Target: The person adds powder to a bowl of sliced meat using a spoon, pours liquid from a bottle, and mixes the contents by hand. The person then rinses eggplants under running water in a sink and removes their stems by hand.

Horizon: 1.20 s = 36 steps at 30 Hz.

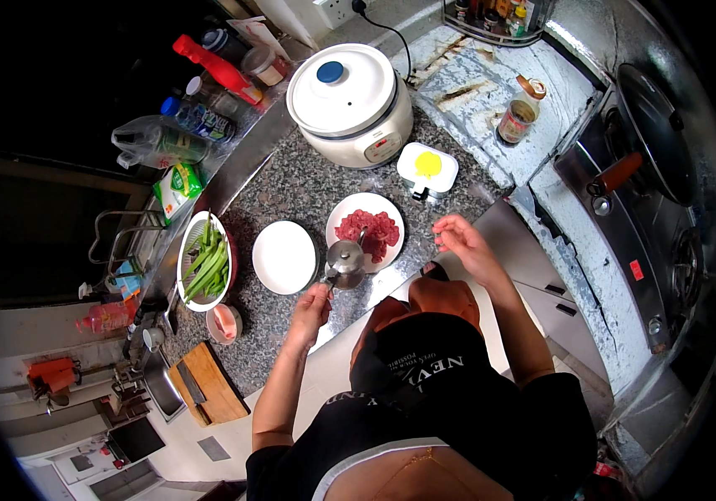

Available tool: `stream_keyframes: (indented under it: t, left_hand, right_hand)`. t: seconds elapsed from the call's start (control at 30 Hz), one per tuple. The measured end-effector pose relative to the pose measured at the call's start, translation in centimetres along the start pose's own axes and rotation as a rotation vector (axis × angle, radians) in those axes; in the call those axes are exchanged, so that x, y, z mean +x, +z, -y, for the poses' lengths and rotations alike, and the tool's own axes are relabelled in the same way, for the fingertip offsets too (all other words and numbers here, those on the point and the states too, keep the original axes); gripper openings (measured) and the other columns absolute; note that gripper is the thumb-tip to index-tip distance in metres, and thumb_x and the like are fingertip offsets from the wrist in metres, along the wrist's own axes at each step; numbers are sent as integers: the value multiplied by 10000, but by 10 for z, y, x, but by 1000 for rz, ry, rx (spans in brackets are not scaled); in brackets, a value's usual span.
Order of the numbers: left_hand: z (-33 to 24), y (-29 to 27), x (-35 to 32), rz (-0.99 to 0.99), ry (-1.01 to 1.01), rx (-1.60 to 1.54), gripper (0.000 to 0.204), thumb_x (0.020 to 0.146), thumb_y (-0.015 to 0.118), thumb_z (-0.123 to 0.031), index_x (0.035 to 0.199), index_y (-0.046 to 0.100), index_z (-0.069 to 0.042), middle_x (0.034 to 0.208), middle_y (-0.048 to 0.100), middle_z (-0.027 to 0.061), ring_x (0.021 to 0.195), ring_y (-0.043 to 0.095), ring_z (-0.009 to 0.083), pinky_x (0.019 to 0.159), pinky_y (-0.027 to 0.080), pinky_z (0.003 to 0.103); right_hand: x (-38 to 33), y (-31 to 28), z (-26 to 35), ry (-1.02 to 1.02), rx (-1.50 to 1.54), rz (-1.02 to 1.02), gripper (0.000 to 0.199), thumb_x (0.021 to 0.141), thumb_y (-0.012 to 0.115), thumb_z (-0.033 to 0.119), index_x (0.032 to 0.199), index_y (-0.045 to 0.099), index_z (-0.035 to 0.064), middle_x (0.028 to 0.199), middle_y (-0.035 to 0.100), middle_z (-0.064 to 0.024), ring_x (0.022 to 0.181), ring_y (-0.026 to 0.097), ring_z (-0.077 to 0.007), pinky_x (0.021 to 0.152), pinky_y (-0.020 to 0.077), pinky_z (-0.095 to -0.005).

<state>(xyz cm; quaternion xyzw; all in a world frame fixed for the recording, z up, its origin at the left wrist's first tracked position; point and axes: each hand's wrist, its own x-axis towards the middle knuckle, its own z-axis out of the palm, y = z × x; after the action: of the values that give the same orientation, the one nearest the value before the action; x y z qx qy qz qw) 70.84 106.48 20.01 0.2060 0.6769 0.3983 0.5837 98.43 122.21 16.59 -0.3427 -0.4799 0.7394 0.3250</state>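
Note:
My left hand (311, 311) is closed on the handle of a small pouring pot (346, 260) with a metal lid and a thin spout. The pot is over the near left edge of a white plate (392, 257), its spout toward the sliced raw meat (377, 227) on it. How full the pot is cannot be seen. To the right of the plate my right hand (463, 241) is raised with bent fingers apart, nothing visible in it. Left of the pot lies a plain white plate (284, 258). Beyond the meat sits a white box (426, 166) with a yellow patch.
A white electric cooker (348, 104) stands at the back. On the left are a basket of okra (207, 265), a small bowl of pinkish meat (223, 324) and a cutting board (218, 382) bearing a knife (191, 386). A glass bottle (518, 117) and wok (655, 134) are right.

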Motion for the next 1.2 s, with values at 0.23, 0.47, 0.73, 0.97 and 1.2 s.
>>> stream_keyframes:
  t: [0.23, 0.47, 0.73, 0.97, 1.2]
  left_hand:
    - [2, 14, -4, 75, -9, -1, 254, 880, 431, -313, 728, 498, -121, 493, 350, -65, 384, 256, 19, 352, 174, 175]
    - [14, 9, -15, 32, -25, 42, 258, 887, 412, -313, 738, 496, -120, 485, 324, -75, 384, 239, 20, 355, 164, 180]
    - [35, -22, -36, -80, -39, -23, 259, 884, 412, -324, 736, 477, -122, 466, 289, -87, 384, 224, 20, 358, 159, 184]
    - [31, -38, -23, -173, -12, -75, 256, 886, 411, -311, 726, 478, -121, 502, 320, -82, 399, 226, 15, 362, 160, 174]
    - [1, -23, 3, -99, 47, -10, 255, 884, 415, -316, 728, 477, -124, 514, 324, -77, 412, 232, 18, 369, 164, 176]
  right_hand:
    - [1, 1, 2, 9, -16, 6, 146, 866, 453, 160, 990, 461, 84, 984, 502, -29, 850, 486, -105, 732, 403, -235]
    - [3, 4, 4, 22, -14, 19, 144, 867, 449, 157, 988, 461, 79, 985, 500, -31, 853, 485, -106, 733, 399, -235]
    - [9, 13, 3, 28, -9, 49, 172, 853, 463, 117, 1017, 456, 62, 973, 496, -44, 834, 498, -108, 725, 414, -238]
    - [15, 17, 1, 6, -6, 81, 176, 856, 463, 119, 1021, 455, 60, 978, 498, -48, 832, 499, -108, 728, 415, -240]
    - [10, 12, 5, 19, -3, 43, 173, 858, 464, 126, 1016, 455, 57, 983, 501, -44, 842, 500, -108, 725, 414, -241]
